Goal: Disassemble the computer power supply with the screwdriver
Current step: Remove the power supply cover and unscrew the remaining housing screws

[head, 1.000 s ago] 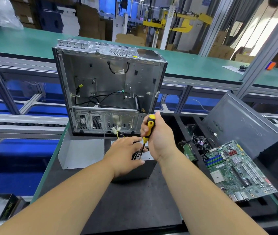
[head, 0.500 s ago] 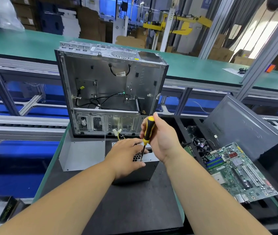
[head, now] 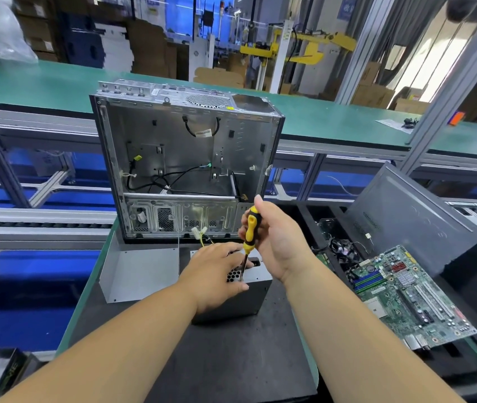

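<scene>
Power supply: grey metal box with honeycomb vent [head: 256, 282] on the black desk mat [head: 231, 359], casing not yet opened
Hands: left hand [head: 217, 274] presses the box; right hand [head: 275, 242] grips yellow-and-black screwdriver [head: 250, 231], tip at a top screw
Left: screws, cover

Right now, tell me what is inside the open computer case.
Inside the computer case: black cables, a looped cable with a white label and bare metal walls. The lower front corner is covered by the right hand and the screwdriver.
</scene>
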{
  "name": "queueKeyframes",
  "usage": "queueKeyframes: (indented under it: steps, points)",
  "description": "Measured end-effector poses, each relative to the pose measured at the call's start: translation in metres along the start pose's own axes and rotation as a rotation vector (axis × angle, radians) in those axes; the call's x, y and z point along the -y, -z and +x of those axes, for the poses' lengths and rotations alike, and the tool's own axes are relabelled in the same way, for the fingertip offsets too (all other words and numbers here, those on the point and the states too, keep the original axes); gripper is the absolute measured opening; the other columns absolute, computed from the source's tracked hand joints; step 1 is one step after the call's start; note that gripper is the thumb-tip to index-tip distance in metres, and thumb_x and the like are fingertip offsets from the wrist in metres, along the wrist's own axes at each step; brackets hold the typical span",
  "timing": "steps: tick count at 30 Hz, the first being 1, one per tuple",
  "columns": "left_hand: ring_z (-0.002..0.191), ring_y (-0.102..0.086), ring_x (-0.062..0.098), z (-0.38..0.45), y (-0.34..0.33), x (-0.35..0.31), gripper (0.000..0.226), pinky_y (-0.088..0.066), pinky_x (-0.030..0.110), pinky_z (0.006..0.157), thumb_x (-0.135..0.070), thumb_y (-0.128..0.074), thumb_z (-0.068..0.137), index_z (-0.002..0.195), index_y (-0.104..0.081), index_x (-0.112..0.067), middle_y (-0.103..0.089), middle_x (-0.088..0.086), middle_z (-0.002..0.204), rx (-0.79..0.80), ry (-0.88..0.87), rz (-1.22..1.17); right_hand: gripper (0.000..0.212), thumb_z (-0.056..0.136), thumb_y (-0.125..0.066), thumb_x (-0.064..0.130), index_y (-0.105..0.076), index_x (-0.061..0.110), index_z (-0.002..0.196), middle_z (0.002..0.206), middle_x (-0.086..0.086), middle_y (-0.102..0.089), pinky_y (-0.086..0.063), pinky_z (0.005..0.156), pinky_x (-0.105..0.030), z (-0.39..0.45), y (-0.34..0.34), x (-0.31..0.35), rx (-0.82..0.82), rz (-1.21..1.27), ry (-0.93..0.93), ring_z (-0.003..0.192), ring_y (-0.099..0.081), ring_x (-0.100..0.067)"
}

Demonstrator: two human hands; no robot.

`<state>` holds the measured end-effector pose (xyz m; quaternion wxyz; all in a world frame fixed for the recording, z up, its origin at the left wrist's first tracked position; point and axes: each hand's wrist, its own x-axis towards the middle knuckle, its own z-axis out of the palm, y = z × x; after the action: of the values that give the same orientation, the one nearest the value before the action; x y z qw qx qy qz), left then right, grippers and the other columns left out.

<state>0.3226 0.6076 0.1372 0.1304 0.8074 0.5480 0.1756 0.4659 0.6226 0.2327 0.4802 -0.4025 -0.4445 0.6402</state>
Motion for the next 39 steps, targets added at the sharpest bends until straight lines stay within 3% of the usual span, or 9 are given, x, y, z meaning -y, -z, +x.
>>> queueKeyframes:
  steps: [5, 13, 16, 19, 22, 27, 30, 35, 39]
  points:
    - [0.137, -0.03, 0.012, 0.0, 0.002, -0.003, 0.042, -0.023, 0.034, 0.115, -0.055, -0.062, 0.087, 0.125, -0.053, -0.042, -0.037, -0.019, 0.145, -0.008, -0.011, 0.025, 0.03, 0.098, -0.06, 0.031, -0.061, 0.007, 0.081, 0.069, -0.004, -0.06, -0.053, 0.067, -0.03, 0.001, 0.0, 0.006, 0.025, 0.068, -0.068, 0.062, -0.057, -0.017]
    - [0.137, -0.028, 0.012, 0.0, -0.004, 0.0, 0.042, -0.021, 0.033, 0.113, -0.059, -0.059, 0.086, 0.124, -0.053, -0.041, -0.034, -0.018, 0.146, -0.022, 0.01, 0.036, 0.061, 0.104, -0.036, 0.05, -0.057, 0.012, 0.062, 0.054, -0.001, -0.038, -0.038, 0.053, -0.023, 0.006, -0.004, -0.006, 0.086, 0.014, 0.012, 0.051, -0.037, -0.015]
    - [0.137, -0.026, 0.011, -0.002, -0.004, 0.0, 0.042, -0.017, 0.031, 0.113, -0.058, -0.059, 0.087, 0.124, -0.053, -0.04, -0.032, -0.019, 0.148, -0.014, 0.01, 0.03, 0.051, 0.098, -0.041, 0.052, -0.056, 0.013, 0.069, 0.055, 0.0, -0.038, -0.037, 0.052, -0.024, 0.003, -0.004, -0.007, 0.151, 0.051, 0.042, 0.051, -0.035, -0.015]
    - [0.137, -0.027, 0.01, -0.002, -0.002, -0.001, 0.042, -0.017, 0.03, 0.112, -0.056, -0.061, 0.087, 0.126, -0.053, -0.042, -0.034, -0.02, 0.145, -0.009, 0.004, 0.016, 0.028, 0.095, -0.048, 0.035, -0.049, 0.015, 0.074, 0.062, -0.001, -0.046, -0.037, 0.062, -0.03, 0.0, 0.0, -0.009, 0.136, 0.059, 0.064, 0.058, -0.041, -0.017]
    - [0.139, -0.026, 0.009, -0.002, -0.001, -0.001, 0.044, -0.018, 0.033, 0.115, -0.055, -0.061, 0.087, 0.129, -0.051, -0.045, -0.033, -0.021, 0.147, -0.005, 0.001, 0.008, 0.024, 0.1, -0.051, 0.026, -0.053, 0.012, 0.08, 0.073, -0.004, -0.057, -0.046, 0.072, -0.033, 0.0, 0.005, -0.01, 0.068, 0.044, 0.087, 0.067, -0.052, -0.02]
    - [0.142, -0.023, 0.01, -0.002, -0.002, -0.001, 0.046, -0.015, 0.033, 0.116, -0.057, -0.06, 0.086, 0.13, -0.05, -0.046, -0.027, -0.021, 0.153, -0.01, 0.003, 0.022, 0.038, 0.102, -0.046, 0.031, -0.064, 0.011, 0.075, 0.072, -0.005, -0.061, -0.049, 0.07, -0.032, 0.001, 0.005, -0.008, -0.041, 0.077, 0.04, 0.064, -0.055, -0.017]
    - [0.142, -0.024, 0.012, -0.002, -0.002, -0.001, 0.046, -0.016, 0.033, 0.115, -0.057, -0.06, 0.087, 0.129, -0.052, -0.043, -0.027, -0.019, 0.154, -0.011, -0.002, 0.045, 0.049, 0.104, -0.038, 0.034, -0.061, 0.012, 0.066, 0.061, -0.004, -0.05, -0.042, 0.062, -0.028, 0.0, 0.002, -0.009, 0.0, 0.082, 0.047, 0.058, -0.045, -0.016]
    - [0.135, -0.031, 0.017, -0.001, -0.002, -0.003, 0.041, -0.024, 0.034, 0.111, -0.059, -0.059, 0.086, 0.119, -0.055, -0.034, -0.037, -0.013, 0.147, -0.018, 0.003, 0.077, 0.057, 0.105, -0.029, 0.046, -0.059, 0.008, 0.075, 0.056, -0.001, -0.039, -0.035, 0.056, -0.025, -0.001, -0.004, -0.013, 0.111, 0.107, 0.113, 0.054, -0.036, -0.014]
    - [0.125, -0.037, 0.02, -0.001, 0.001, -0.005, 0.036, -0.027, 0.032, 0.104, -0.056, -0.062, 0.086, 0.115, -0.057, -0.034, -0.045, -0.005, 0.133, -0.024, 0.012, 0.055, 0.039, 0.1, -0.038, 0.045, -0.05, 0.013, 0.081, 0.06, -0.002, -0.039, -0.033, 0.06, -0.03, -0.001, -0.005, -0.013, 0.173, 0.084, 0.069, 0.056, -0.036, -0.015]
